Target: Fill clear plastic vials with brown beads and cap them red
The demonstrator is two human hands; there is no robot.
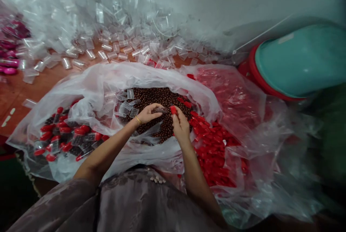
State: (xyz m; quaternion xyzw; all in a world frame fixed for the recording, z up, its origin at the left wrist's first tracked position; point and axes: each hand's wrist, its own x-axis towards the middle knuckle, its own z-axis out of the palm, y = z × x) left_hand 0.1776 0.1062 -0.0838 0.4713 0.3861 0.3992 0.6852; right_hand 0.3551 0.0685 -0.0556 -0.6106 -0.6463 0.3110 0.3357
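Note:
Over a heap of small dark brown balls [151,97], my left hand [148,113] is closed round a small clear container [160,110] with dark contents. My right hand [181,123] pinches a red cap [173,109] just to the right of it, a small gap between the two. Empty clear containers [125,108] lie on the left side of the balls. Loose red caps [208,145] are heaped to the right of my right hand. Filled containers with red caps [77,140] lie in a pile left of my left arm.
White plastic sheeting [135,71] surrounds the balls. Many clear containers [102,54] spread along the back of the orange surface [16,91]. Pink items [10,52] sit far left. A teal bucket [300,61] lies tilted in a red one [252,62] at the right.

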